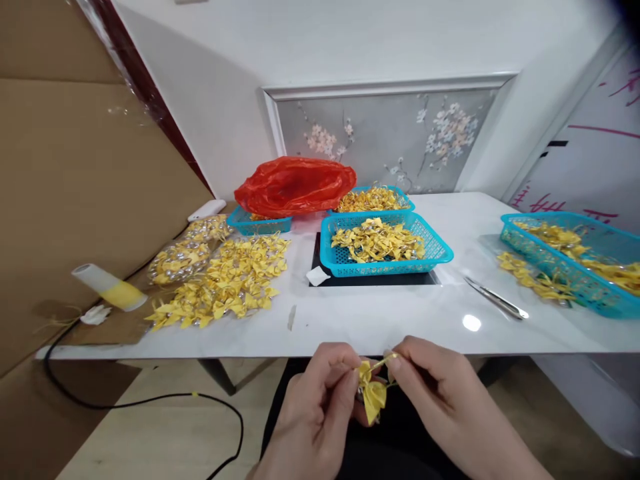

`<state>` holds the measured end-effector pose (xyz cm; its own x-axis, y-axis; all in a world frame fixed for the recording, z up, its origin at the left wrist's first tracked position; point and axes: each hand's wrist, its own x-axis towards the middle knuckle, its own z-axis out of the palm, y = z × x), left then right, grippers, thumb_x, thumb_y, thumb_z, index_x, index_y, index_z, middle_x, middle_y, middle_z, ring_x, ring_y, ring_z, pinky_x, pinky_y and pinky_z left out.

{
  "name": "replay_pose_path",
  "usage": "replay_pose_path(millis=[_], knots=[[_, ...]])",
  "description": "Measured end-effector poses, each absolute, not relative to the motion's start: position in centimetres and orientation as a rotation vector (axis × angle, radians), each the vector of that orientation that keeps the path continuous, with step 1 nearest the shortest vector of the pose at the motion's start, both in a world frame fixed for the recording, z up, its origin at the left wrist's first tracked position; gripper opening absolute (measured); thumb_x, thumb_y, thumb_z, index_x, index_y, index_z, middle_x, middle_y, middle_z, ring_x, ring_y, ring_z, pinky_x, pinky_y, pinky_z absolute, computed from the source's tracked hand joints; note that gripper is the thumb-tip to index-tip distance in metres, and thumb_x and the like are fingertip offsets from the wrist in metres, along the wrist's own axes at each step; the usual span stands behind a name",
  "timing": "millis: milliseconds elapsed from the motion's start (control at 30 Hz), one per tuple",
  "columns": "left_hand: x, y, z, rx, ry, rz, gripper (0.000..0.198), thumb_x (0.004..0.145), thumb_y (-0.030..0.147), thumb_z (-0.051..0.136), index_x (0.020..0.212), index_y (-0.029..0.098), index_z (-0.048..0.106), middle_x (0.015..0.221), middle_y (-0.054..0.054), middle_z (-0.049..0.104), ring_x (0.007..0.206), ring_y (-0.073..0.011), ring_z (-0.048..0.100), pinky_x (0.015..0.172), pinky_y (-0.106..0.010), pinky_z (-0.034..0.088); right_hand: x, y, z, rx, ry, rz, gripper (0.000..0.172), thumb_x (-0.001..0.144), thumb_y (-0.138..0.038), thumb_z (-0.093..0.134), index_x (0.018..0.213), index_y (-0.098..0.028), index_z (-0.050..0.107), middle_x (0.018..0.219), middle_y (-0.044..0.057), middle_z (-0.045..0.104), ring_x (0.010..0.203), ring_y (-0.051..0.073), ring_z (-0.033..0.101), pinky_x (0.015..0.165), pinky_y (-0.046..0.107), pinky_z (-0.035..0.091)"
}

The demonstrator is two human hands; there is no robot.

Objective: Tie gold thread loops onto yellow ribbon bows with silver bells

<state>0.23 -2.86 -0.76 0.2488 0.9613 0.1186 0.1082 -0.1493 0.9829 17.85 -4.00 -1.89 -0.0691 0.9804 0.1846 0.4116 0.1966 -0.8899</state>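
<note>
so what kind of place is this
Probably a home room or small workshop used for hand piecework: a white table carries blue baskets full of yellow bows, a loose pile of them lies at the left, and the left hand and right hand pinch one bow.

A broad bare strip of worktop is seen along the near edge. Just below that edge, in free air, the left hand and right hand are held, with a yellow bow pinched between them. Straight ahead, the way is blocked by the middle blue basket. The left side is taken up by a spread of loose bows. On the right, a metal tool is laid across the gap before the right basket. A narrow lane is found between spread and middle basket, dotted only by a paper scrap.
</note>
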Motion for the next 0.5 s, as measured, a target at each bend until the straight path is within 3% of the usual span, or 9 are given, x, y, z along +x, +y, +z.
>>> replay_pose_path(millis=[200,267,367,500], knots=[[-0.2,-2.7,-0.8,1.484,0.983,0.972,0.023,0.091,0.026,0.06,0.086,0.029,0.082,0.097,-0.004,0.08,0.063,-0.0155,0.068,0.061,-0.024,0.059,17.9,-2.6,-2.0,-1.352,-1.561,1.016,0.041,0.099,-0.042,0.041,0.066,-0.019,0.045,0.062,-0.002,0.045,0.058,0.012,0.04,0.053,0.024,0.034],[-0.2,-2.5,-0.9,1.431,0.981,0.917,0.022,0.091,0.026,0.061,0.09,0.03,0.083,0.097,-0.003,0.08,0.066,-0.0154,0.069,0.063,-0.024,0.06,18.1,-2.1,-2.3,-1.326,-1.572,1.021,0.038,0.098,-0.042,0.044,0.07,-0.018,0.052,0.065,-0.001,0.05,0.062,0.013,0.046,0.056,0.024,0.038],[0.0,-2.1,-1.3,1.268,1.054,0.885,0.019,0.087,0.032,0.065,0.093,0.028,0.083,0.097,-0.004,0.079,0.07,-0.0162,0.07,0.068,-0.026,0.062,18.9,-2.3,-2.6,-1.285,-1.567,1.014,0.031,0.097,-0.043,0.048,0.097,-0.017,0.066,0.082,0.003,0.062,0.069,0.015,0.055,0.061,0.025,0.046],[0.2,-1.3,-2.3,1.06,1.194,0.927,0.032,0.08,0.045,0.071,0.096,0.019,0.081,0.108,-0.01,0.076,0.085,-0.0224,0.073,0.084,-0.035,0.061,21.3,-5.0,-2.8,-1.217,-1.363,0.912,0.031,0.101,-0.041,0.047,0.12,-0.02,0.061,0.083,0.003,0.063,0.053,0.01,0.052,0.046,0.021,0.046]])
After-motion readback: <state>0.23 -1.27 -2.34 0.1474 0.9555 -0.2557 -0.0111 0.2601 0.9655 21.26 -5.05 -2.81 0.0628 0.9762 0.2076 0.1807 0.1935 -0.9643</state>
